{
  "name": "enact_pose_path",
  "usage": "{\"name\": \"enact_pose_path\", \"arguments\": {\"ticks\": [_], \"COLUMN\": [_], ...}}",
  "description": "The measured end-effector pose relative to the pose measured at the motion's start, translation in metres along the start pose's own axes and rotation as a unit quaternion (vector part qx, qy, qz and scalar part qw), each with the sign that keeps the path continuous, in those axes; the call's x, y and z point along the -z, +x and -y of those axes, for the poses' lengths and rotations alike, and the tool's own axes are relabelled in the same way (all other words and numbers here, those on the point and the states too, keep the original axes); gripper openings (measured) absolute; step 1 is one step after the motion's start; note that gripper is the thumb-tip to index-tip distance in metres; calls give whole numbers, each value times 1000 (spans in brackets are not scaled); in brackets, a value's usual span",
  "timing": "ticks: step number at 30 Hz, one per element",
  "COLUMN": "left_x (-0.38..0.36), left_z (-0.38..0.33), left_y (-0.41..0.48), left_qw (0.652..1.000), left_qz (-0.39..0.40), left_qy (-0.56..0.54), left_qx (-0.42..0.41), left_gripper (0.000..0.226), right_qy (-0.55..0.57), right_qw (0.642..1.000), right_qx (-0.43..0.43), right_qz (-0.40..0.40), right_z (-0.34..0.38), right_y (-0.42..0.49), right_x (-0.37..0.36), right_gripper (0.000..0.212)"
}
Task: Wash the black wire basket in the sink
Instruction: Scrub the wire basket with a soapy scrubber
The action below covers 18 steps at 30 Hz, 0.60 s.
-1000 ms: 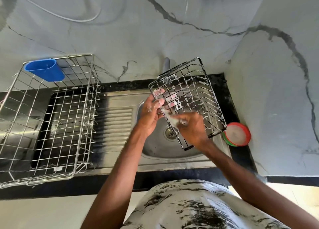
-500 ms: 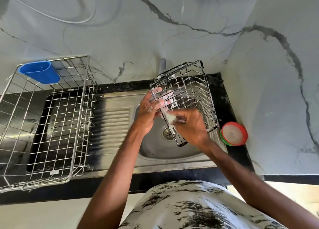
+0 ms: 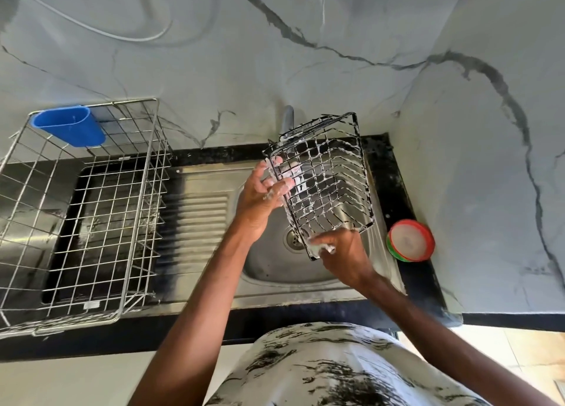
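A black wire basket (image 3: 327, 179), streaked with white soap foam, is held tilted above the round steel sink bowl (image 3: 275, 268). My left hand (image 3: 260, 194) grips its left rim, fingers curled through the wires. Lower down, my right hand (image 3: 342, 254) pinches a small soapy scrubber (image 3: 324, 248) against the basket's near bottom corner. The drain (image 3: 293, 240) shows just left of that corner. A tap (image 3: 287, 121) rises behind the basket, partly hidden by it.
A large steel wire dish rack (image 3: 91, 210) with a blue plastic cup holder (image 3: 68, 125) stands on the left of the counter. A ribbed drainboard (image 3: 201, 222) lies between rack and bowl. A red-and-green round soap tub (image 3: 409, 240) sits right of the sink near the marble wall.
My right hand slid with the scrubber from the basket's middle down to its near bottom corner. The basket turned slightly more upright in my left hand.
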<state>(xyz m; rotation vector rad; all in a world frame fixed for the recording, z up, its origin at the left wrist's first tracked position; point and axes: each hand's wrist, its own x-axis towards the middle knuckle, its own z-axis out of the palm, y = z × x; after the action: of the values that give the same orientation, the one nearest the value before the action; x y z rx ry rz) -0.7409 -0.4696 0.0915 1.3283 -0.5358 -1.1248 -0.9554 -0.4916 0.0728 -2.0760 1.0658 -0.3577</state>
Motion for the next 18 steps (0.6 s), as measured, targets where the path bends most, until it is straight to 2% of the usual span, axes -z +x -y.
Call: {"name": "enact_pose_path", "arguments": {"ticks": [4,7,9,11,12,13,14,16,18], "left_x": [-10,-13,-14,-16,-19,-21,-22,-25,-27], "left_z": [-3,2,3,4,4,4,4,-1,-6], "left_y": [-5,-5,-5,-4,-4,-5,-5,-9,-14], "left_qw": [1000,1000,1000,1000,1000,1000,999,999,998], "left_qz": [-23,-18,-9,-6,-9,-13,-19,-37,-45], "left_qy": [-1,-1,4,12,19,23,27,29,35], "left_qx": [10,7,13,18,17,17,14,19,29], "left_gripper": [114,115,110,94,90,91,96,97,77], "right_qy": [-161,-219,-277,-289,-290,-268,-211,-211,-244], "right_qw": [986,975,960,957,957,961,974,970,967], "right_qx": [52,19,17,5,26,60,78,108,65], "right_qz": [2,10,-26,-23,-15,-21,13,47,25], "right_z": [-27,-39,-49,-48,-47,-48,-44,-35,-36], "right_y": [-1,12,15,12,5,-1,-5,-8,-2], "right_x": [0,22,36,33,27,15,5,-1,10], "right_gripper": [33,33,32,39,30,28,33,36,33]}}
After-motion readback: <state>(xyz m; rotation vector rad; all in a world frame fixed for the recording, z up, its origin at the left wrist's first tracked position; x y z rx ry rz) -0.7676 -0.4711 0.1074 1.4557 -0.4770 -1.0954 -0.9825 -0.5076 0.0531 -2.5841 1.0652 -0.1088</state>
